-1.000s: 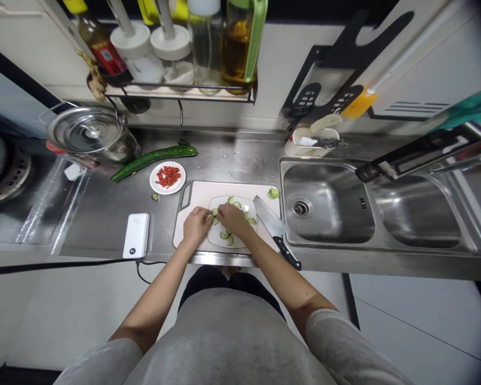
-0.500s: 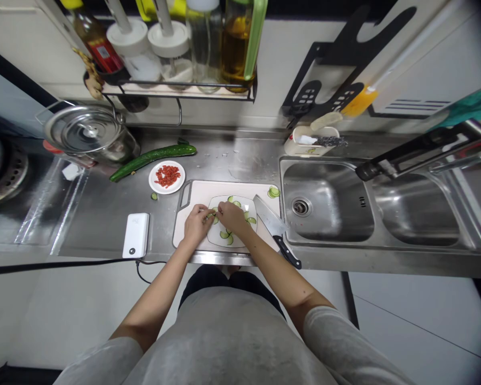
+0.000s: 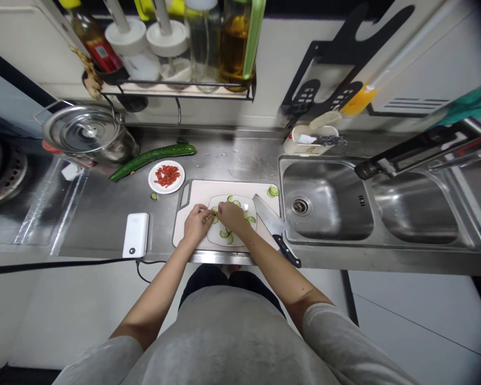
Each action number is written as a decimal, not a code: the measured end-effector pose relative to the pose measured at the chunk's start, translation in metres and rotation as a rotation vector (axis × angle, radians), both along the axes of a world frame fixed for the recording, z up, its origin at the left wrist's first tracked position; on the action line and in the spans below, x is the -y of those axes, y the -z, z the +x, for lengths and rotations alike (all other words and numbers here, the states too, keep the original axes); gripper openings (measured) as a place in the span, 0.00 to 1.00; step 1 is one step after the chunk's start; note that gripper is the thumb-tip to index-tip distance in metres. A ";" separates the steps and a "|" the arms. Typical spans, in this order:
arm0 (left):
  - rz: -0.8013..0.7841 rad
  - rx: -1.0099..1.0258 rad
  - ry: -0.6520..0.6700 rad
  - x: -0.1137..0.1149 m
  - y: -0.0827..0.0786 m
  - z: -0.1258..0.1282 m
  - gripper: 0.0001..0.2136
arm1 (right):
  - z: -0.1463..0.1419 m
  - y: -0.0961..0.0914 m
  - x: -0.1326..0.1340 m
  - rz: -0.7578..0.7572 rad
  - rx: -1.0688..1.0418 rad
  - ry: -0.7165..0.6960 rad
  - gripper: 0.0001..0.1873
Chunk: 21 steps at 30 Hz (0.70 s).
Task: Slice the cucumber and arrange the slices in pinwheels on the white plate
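Note:
My left hand is at the left side of a white squarish plate, its fingers closed on a thin cucumber slice. Fingertips of my right hand meet it there, pinched at the same slices and partly hiding them. More cucumber slices lie in small fanned groups around the plate. The plate rests on a pale cutting board. A kitchen knife with a black handle lies at the board's right, and a small stack of cucumber slices sits in the upper right corner.
Left of the board are a small plate of red pieces, a long cucumber, a cucumber end and a white power bank. A double sink is at right. A bottle rack overhangs the counter.
Both hands stay at the same spot on the plate, with barely any finger movement. The whole view has shifted very slightly.

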<state>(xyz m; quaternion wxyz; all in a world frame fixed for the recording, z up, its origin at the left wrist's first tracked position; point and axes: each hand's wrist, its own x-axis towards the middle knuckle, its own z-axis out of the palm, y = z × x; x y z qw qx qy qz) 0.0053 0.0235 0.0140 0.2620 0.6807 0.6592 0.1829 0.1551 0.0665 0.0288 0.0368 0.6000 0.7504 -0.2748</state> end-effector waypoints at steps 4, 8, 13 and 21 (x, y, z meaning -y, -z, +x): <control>-0.007 0.004 0.001 0.000 -0.001 0.000 0.11 | -0.001 -0.002 -0.002 -0.023 -0.001 0.010 0.10; 0.001 -0.002 -0.001 -0.001 0.001 -0.001 0.10 | 0.004 -0.004 -0.007 -0.048 -0.017 0.028 0.09; 0.005 0.003 -0.002 -0.003 0.003 -0.001 0.10 | 0.013 -0.006 -0.012 -0.031 -0.058 0.044 0.08; -0.004 0.007 -0.007 -0.003 0.000 0.001 0.10 | 0.008 0.003 -0.007 0.019 -0.083 -0.036 0.10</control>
